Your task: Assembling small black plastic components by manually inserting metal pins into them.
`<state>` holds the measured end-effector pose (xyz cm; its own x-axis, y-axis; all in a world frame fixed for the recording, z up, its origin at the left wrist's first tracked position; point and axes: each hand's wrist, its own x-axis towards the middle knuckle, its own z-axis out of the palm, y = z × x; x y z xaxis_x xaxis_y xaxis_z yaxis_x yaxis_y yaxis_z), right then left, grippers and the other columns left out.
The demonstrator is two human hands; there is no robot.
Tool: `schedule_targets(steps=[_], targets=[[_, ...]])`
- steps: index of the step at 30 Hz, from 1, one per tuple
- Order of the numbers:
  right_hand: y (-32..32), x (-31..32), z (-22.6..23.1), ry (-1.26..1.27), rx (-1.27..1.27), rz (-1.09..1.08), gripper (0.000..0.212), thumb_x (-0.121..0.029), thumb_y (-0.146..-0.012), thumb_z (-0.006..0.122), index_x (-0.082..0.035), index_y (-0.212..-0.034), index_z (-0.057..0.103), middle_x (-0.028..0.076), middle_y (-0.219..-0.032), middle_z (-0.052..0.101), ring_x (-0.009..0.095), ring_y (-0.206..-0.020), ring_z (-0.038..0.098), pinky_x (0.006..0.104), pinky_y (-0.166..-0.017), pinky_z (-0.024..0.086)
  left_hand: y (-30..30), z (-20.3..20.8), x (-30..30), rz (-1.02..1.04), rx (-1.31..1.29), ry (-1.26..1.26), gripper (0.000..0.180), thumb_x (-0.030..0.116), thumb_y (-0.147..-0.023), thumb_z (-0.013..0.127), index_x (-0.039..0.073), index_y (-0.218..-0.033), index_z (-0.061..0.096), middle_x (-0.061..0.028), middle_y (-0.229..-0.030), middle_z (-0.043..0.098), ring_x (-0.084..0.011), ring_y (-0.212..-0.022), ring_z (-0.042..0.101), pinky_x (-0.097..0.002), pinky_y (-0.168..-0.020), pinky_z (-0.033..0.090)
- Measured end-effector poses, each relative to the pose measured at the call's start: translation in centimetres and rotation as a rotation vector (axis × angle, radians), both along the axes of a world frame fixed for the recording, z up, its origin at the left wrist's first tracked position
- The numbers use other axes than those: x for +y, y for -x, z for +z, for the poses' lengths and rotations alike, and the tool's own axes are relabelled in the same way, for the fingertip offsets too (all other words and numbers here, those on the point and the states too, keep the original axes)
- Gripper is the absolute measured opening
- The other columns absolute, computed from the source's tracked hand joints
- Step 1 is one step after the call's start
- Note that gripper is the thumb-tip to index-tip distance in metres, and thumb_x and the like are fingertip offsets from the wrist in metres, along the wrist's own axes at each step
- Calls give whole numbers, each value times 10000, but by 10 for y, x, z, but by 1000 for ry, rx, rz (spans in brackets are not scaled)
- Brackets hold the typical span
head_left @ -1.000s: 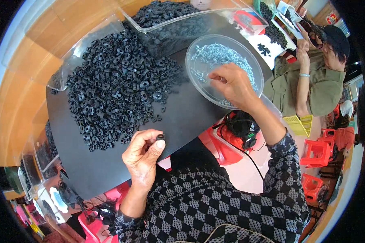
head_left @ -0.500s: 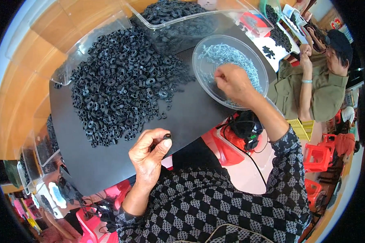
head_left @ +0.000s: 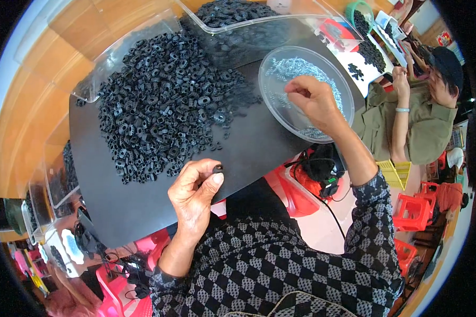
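Your left hand (head_left: 191,190) pinched 1 small black part (head_left: 218,168) at its fingertips, likely light, stiff and best held by its outer sides, while beyond it your right hand (head_left: 316,101) curled over a clear tub (head_left: 276,100), contents untellable.

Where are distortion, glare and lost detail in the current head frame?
All head view: wooden surface bows along the left rim, corners black; highlights along the clear bin; silvery bits in the round tray blend together; right hand: grip unclear.
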<state>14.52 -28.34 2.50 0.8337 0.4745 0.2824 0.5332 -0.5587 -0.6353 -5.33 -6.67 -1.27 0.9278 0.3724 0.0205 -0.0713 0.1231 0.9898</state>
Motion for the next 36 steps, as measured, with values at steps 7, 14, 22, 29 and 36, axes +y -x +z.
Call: schedule_targets(steps=[7, 14, 22, 29, 36], targets=[[49, 36, 19, -273, 261, 157, 99, -52, -771, 664, -4, -857, 652, 19, -759, 636, 82, -688, 554, 228, -624, 440, -2, 9, -5, -19, 2, 159, 191, 19, -823, 667, -23, -1002, 616, -81, -875, 658, -114, -711, 604, -224, -665, 507], [86, 70, 17, -309, 140, 412, 112, 16, -733, 679, -19, -836, 652, 45, -764, 622, 146, -686, 545, 263, -611, 431, 3, 10, -3, -4, 15, 201, 170, 27, -827, 668, -32, -978, 619, -76, -861, 657, -109, -706, 600, -221, -654, 505], [98, 83, 3, -237, -282, 487, 162, 13, -689, 669, -10, -835, 605, 77, -763, 596, 263, -666, 533, 339, -588, 439, 9, 8, -1, -40, 41, 261, 187, 19, -844, 650, -39, -1017, 610, -69, -890, 651, -93, -724, 590, -212, -652, 508], [125, 82, -12, -89, -678, 588, 470, -93, -631, 607, 137, -1037, 546, 235, -936, 573, 299, -757, 553, 370, -618, 468, 17, -1, -1, -29, -57, 301, 192, -9, -860, 622, -40, -1049, 602, -46, -918, 635, -79, -787, 575, -214, -707, 500], [122, 79, -18, -110, -549, 492, 374, -19, -630, 622, 37, -998, 583, 163, -948, 603, 292, -779, 568, 368, -638, 482, 23, -6, 9, 20, -57, 237, 175, 1, -855, 631, -37, -1025, 613, -80, -864, 652, -117, -733, 606, -234, -670, 518]])
